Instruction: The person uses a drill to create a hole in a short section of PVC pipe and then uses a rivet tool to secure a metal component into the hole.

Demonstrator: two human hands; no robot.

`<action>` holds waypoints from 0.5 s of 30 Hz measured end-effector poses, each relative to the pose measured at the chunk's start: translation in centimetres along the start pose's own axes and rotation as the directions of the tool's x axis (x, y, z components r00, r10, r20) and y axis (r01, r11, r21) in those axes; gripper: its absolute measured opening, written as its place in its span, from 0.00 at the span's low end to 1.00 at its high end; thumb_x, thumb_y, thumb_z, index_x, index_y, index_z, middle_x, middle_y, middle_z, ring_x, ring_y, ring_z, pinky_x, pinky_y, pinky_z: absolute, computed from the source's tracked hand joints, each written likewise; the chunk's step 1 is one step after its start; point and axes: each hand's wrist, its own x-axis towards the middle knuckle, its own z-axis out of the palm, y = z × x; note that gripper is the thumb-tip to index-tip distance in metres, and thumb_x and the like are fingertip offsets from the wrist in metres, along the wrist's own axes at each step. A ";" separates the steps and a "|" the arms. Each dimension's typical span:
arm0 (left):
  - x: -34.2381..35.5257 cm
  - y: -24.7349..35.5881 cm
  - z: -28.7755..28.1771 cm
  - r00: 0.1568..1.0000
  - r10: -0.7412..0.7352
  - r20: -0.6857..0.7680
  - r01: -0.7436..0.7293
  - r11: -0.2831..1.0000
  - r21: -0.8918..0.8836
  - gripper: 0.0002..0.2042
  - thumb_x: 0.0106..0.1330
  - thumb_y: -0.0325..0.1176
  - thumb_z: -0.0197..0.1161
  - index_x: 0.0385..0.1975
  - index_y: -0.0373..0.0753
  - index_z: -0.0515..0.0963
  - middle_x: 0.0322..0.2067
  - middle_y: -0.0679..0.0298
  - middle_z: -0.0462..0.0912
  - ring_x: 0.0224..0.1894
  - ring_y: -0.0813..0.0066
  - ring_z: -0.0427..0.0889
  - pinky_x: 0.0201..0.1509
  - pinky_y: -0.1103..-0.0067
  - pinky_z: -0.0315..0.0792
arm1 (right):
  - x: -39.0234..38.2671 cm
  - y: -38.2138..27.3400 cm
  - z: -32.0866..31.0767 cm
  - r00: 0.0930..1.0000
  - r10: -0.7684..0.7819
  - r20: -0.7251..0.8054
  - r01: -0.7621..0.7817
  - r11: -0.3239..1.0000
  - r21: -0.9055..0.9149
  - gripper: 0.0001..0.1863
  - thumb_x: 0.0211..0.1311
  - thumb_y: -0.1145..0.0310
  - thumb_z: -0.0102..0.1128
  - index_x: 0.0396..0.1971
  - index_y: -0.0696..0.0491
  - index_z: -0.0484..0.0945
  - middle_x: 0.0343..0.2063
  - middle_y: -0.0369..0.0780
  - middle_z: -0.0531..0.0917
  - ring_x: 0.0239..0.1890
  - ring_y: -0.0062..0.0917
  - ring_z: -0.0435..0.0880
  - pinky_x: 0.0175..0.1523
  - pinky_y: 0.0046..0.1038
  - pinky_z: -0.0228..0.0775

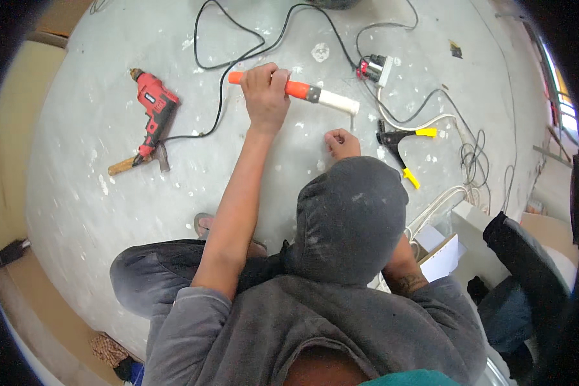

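In my left hand [264,90] is a long stick-like tool [334,101] with an orange grip, a dark band and a white shaft. My fingers wrap round its orange part, and the shaft points right. A thin grey pin-like piece [352,122] shows below its far end; I cannot tell whether they touch. My right hand [342,143] is close to the floor just below that piece, fingers curled. What it holds, if anything, is hidden. My bent knee in dark cloth [354,219] covers the right wrist and part of the forearm.
A red and black power drill [153,109] lies at the left, beside a wooden-handled hammer [125,166]. Right of my hands lies a black tool with yellow ends [395,145]. Beyond it are a white power strip [385,72], loose cables [473,157] and an open box [479,228].
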 end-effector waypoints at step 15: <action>8.1 5.9 -3.4 0.730 -0.398 0.555 0.453 0.890 0.042 0.16 0.59 0.40 0.69 0.40 0.40 0.72 0.25 0.52 0.82 0.32 0.48 0.83 0.36 0.59 0.72 | -0.2 2.0 0.3 0.996 0.032 -0.082 -0.027 0.997 0.070 0.10 0.64 0.66 0.63 0.36 0.59 0.82 0.23 0.36 0.82 0.24 0.19 0.79 0.32 0.26 0.71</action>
